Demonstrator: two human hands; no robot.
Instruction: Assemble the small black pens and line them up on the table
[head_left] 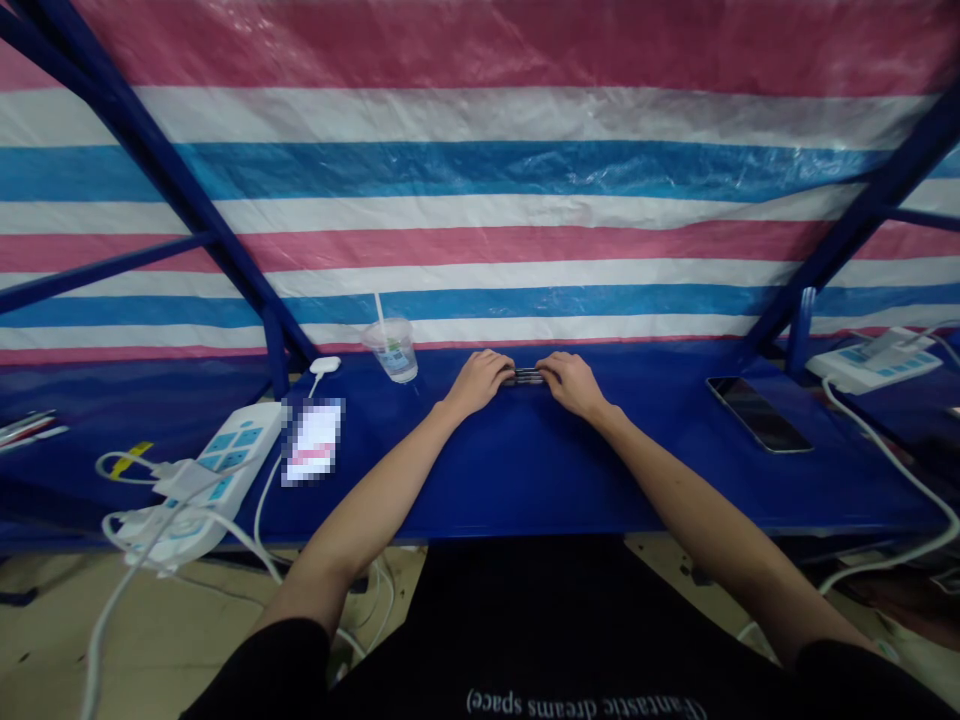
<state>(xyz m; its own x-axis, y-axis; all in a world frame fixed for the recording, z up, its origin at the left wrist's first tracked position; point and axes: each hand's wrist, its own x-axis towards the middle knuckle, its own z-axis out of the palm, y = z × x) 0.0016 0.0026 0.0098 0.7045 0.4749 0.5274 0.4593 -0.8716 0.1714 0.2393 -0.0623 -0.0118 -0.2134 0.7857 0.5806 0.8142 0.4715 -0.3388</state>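
Both my hands meet over the far half of the blue table, at the two ends of a small stack of thin, dark, flat pieces with light edges [528,376]. My left hand [480,380] is closed on the stack's left end, fingers bent over it. At the right end my right hand [571,382] grips it in the same way. Only the middle of the stack shows between the fingertips, and its exact kind cannot be made out. It appears to rest on or just above the tabletop [532,470].
A clear plastic cup with a straw [394,355] stands left of my hands. Farther left are a white charger [325,366], a pixelated lit screen [313,442] and a power strip [217,480] with cables. On the right lie a dark phone [759,414] and another power strip [874,362].
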